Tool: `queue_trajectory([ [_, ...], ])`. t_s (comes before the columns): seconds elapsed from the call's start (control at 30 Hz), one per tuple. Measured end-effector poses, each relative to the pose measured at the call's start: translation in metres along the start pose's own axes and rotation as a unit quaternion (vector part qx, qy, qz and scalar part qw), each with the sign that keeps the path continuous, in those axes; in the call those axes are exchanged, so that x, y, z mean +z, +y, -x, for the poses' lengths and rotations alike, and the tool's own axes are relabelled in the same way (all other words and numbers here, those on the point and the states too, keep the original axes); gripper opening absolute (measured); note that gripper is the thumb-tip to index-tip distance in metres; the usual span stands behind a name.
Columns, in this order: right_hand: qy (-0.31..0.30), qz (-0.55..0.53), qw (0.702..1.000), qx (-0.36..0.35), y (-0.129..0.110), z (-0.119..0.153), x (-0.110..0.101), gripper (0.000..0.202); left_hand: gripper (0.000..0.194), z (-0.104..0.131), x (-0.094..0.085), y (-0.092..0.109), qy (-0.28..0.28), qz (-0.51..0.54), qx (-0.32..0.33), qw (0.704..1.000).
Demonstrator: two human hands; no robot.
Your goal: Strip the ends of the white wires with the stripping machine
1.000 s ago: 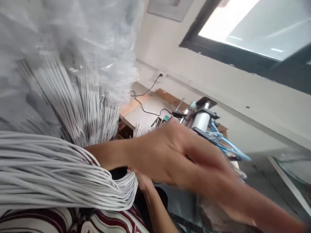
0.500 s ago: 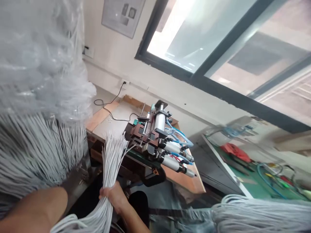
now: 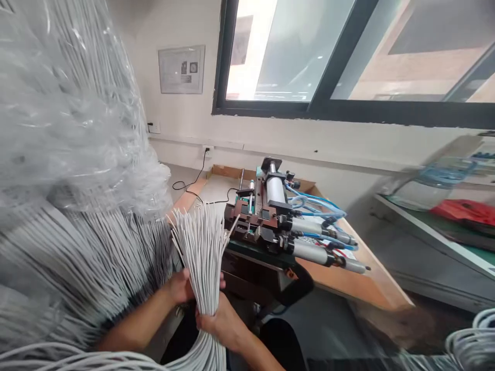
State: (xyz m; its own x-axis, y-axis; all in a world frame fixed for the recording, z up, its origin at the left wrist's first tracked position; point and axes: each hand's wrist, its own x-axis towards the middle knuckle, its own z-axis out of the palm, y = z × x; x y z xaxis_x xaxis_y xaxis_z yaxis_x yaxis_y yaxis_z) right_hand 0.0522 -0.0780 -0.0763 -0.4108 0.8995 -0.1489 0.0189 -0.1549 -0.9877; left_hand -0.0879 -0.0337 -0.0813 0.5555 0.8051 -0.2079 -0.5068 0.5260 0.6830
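A thick bundle of thin grey-white cables (image 3: 204, 263) stands nearly upright in front of me, its cut ends fanned out at the top. My right hand (image 3: 219, 320) is closed round its lower part, thumb across the front. Higher up, my left hand (image 3: 182, 286) cups the bundle from the left and behind, with fingertips showing past its right side. One or two strands lean away toward the machine. Below my hands the cables bend off to the lower left. Just beyond the bundle sits a bench machine (image 3: 259, 211) with silver air cylinders and blue hoses.
Large masses of similar cables (image 3: 112, 252), partly under clear plastic wrap (image 3: 88, 149), crowd my left side. The machine's wooden-edged table (image 3: 371, 283) juts to the right. More coiled cables (image 3: 474, 337) lie at lower right. A side shelf (image 3: 433, 232) holds a red cloth (image 3: 460, 214).
My left hand has come in from the lower left and now holds the bundle too. The bundle stands straighter and closer. The view has levelled and shifted.
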Motion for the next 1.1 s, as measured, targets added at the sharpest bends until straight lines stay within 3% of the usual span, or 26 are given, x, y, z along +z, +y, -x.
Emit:
queue_trajectory([
  [0.1,-0.01,-0.056,0.997,0.05,0.008,-0.012,-0.006,0.013,0.031,-0.034,0.005,0.008,0.031,0.042,0.036,0.998],
  [0.2,-0.01,-0.122,0.987,0.102,0.024,-0.02,-0.011,0.013,0.027,-0.059,-0.003,0.003,0.076,0.047,0.014,0.996],
  [0.33,0.008,-0.209,0.966,0.153,0.046,-0.024,-0.009,0.023,0.022,-0.073,-0.017,-0.018,0.133,0.031,-0.051,0.989],
  [0.47,0.018,-0.249,0.955,0.159,0.057,-0.026,-0.008,0.026,0.016,-0.075,-0.012,-0.021,0.187,0.008,-0.052,0.981],
  [0.57,0.004,-0.225,0.967,0.115,0.055,-0.026,-0.015,0.028,0.013,-0.073,0.006,-0.013,0.215,-0.016,0.001,0.977],
  [0.67,-0.01,-0.168,0.986,0.007,0.045,-0.021,-0.031,0.037,0.014,-0.066,0.028,-0.008,0.222,-0.042,0.062,0.972],
  [0.77,0.087,-0.118,0.987,-0.066,0.026,-0.012,-0.053,0.043,0.015,-0.056,0.051,-0.009,0.212,-0.069,0.092,0.97],
  [0.87,0.203,-0.042,0.973,-0.1,0.004,-0.001,-0.068,0.03,0.018,-0.046,0.07,-0.014,0.196,-0.12,0.12,0.966],
  [0.97,0.235,-0.002,0.963,-0.135,-0.011,0.006,-0.07,0.017,0.017,-0.036,0.085,-0.016,0.186,-0.201,0.164,0.948],
  [1.1,0.24,-0.075,0.958,-0.137,-0.017,0.007,-0.062,0.018,0.013,-0.028,0.094,-0.012,0.174,-0.23,0.183,0.94],
])
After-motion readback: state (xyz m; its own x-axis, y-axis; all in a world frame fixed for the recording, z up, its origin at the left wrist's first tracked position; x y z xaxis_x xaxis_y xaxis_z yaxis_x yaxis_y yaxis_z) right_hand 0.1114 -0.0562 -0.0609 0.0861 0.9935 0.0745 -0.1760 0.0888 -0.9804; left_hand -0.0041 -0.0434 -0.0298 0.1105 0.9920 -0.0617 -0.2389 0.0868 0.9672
